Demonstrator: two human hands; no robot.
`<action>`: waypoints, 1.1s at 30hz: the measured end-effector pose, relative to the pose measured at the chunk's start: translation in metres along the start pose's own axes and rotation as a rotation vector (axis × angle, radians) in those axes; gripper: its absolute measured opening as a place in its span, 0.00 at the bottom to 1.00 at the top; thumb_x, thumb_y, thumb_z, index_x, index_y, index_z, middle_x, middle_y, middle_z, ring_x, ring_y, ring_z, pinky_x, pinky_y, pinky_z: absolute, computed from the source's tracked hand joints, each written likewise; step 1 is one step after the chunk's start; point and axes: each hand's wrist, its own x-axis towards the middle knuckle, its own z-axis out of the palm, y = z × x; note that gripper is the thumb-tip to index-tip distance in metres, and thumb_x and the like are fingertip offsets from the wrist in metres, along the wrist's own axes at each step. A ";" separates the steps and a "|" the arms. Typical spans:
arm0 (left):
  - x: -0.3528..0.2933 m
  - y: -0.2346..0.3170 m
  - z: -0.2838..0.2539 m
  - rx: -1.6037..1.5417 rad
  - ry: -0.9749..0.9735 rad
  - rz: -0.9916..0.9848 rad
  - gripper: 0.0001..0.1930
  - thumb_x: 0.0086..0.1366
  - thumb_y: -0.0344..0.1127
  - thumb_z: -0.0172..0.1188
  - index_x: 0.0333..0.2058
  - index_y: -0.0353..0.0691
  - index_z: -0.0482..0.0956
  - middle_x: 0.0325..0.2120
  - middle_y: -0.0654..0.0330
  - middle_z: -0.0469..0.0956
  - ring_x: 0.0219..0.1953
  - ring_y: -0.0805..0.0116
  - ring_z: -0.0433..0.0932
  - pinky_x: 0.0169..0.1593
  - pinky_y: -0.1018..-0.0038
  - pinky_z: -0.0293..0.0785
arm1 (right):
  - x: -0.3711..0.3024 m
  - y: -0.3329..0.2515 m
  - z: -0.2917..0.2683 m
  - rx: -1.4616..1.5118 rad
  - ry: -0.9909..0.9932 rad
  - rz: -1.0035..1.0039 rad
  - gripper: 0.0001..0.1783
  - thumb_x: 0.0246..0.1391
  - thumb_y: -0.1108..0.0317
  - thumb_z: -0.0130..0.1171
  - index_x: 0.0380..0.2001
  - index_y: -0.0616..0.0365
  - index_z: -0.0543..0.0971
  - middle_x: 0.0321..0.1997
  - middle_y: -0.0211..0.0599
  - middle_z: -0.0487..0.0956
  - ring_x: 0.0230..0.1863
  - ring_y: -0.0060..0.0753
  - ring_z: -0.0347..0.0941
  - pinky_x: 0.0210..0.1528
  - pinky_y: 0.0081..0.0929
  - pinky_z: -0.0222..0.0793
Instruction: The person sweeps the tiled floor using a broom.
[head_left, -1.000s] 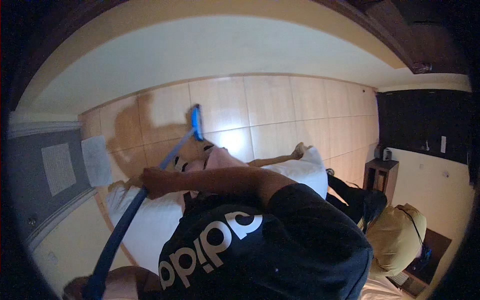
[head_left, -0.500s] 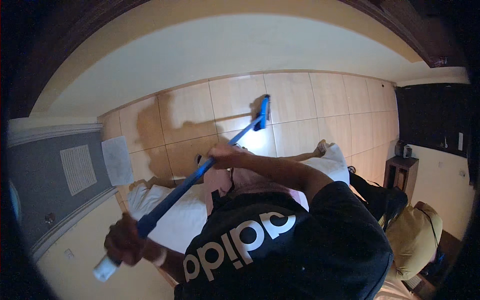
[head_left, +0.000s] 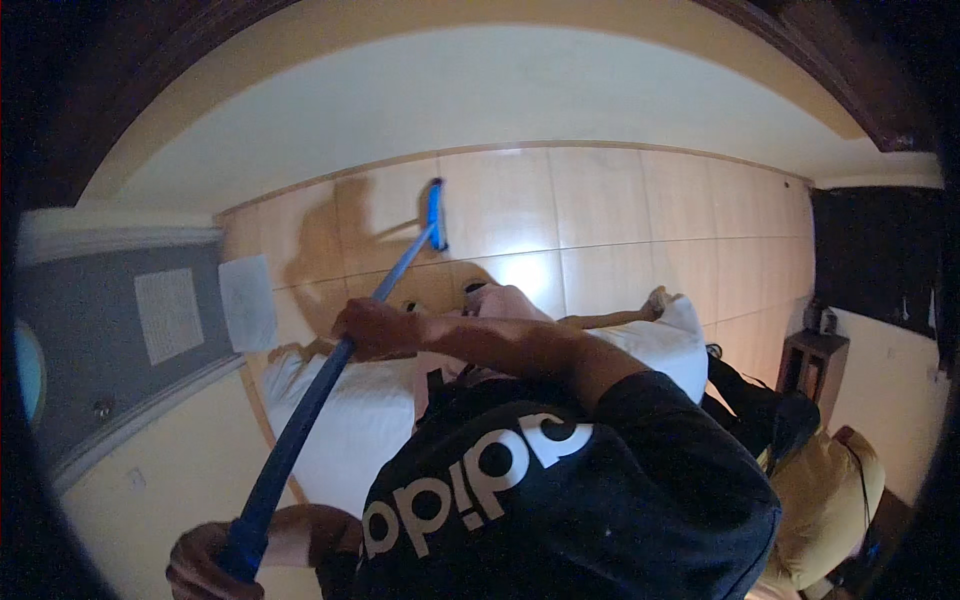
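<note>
A blue push broom slants from the lower left toward the far wall. Its narrow bar-shaped head rests on the tiled floor; the bristles are too small to make out. My right hand is wrapped round the middle of the handle, the arm crossing in front of my body. Near the handle's upper end, my left hand is closed on it at the lower left edge of the view. Pale trousers and parts of dark footwear show below me.
White-covered furniture stands on both sides of my legs. A pale mat lies by the grey door at left. To the right are a dark bag, a yellow cushion and a brown cabinet. A pale wall bounds the floor ahead.
The broom head has swept left across the tiles. Both hands have shifted left with the handle, the left hand also lower, and the handle now stands steeper in the picture.
</note>
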 end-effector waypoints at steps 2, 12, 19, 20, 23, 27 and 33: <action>-0.030 0.008 -0.003 0.416 0.303 -0.053 0.06 0.41 0.36 0.44 0.14 0.44 0.57 0.10 0.65 0.57 0.14 0.76 0.56 0.22 0.80 0.54 | -0.007 0.003 0.000 0.011 -0.228 0.191 0.11 0.25 0.62 0.53 0.14 0.57 0.70 0.17 0.41 0.68 0.25 0.44 0.65 0.28 0.33 0.60; -0.140 -0.025 0.000 0.262 1.102 -0.151 0.06 0.42 0.33 0.48 0.18 0.43 0.60 0.14 0.64 0.59 0.19 0.69 0.60 0.37 0.62 0.59 | -0.095 0.060 -0.004 -0.085 -0.502 0.439 0.12 0.24 0.62 0.56 0.14 0.58 0.71 0.19 0.44 0.69 0.22 0.42 0.66 0.24 0.34 0.62; -0.060 0.107 -0.065 0.102 0.424 0.014 0.11 0.35 0.32 0.52 0.04 0.51 0.59 0.01 0.75 0.57 0.05 0.86 0.56 0.14 0.88 0.54 | 0.085 -0.023 0.100 0.022 -0.312 0.051 0.10 0.25 0.61 0.53 0.10 0.57 0.70 0.14 0.43 0.66 0.22 0.43 0.64 0.24 0.35 0.61; -0.060 0.129 -0.066 0.205 0.399 0.150 0.10 0.34 0.25 0.53 0.06 0.48 0.64 0.01 0.69 0.63 0.04 0.83 0.62 0.07 0.88 0.59 | 0.109 -0.035 0.113 0.044 -0.181 -0.106 0.09 0.25 0.62 0.52 0.10 0.56 0.70 0.13 0.42 0.66 0.21 0.43 0.64 0.23 0.34 0.61; -0.074 0.169 -0.072 0.517 0.361 0.056 0.08 0.36 0.30 0.53 0.08 0.56 0.68 0.02 0.75 0.64 0.03 0.86 0.61 0.07 0.89 0.51 | 0.171 -0.044 0.145 0.162 -0.257 -0.078 0.07 0.24 0.65 0.52 0.12 0.55 0.70 0.13 0.41 0.67 0.20 0.44 0.65 0.22 0.32 0.61; -0.073 0.166 -0.100 0.637 0.244 -0.055 0.07 0.37 0.31 0.53 0.09 0.55 0.69 0.02 0.74 0.64 0.02 0.85 0.58 0.06 0.88 0.47 | 0.201 -0.040 0.186 0.294 -0.113 -0.164 0.07 0.22 0.66 0.53 0.12 0.55 0.69 0.13 0.41 0.67 0.20 0.43 0.66 0.22 0.33 0.60; -0.137 0.147 -0.184 0.195 0.090 -0.073 0.11 0.41 0.33 0.56 0.09 0.49 0.62 0.05 0.69 0.67 0.07 0.81 0.63 0.21 0.78 0.55 | 0.131 -0.002 0.181 0.129 -0.170 0.153 0.08 0.24 0.65 0.52 0.13 0.54 0.68 0.18 0.39 0.68 0.26 0.43 0.63 0.30 0.35 0.58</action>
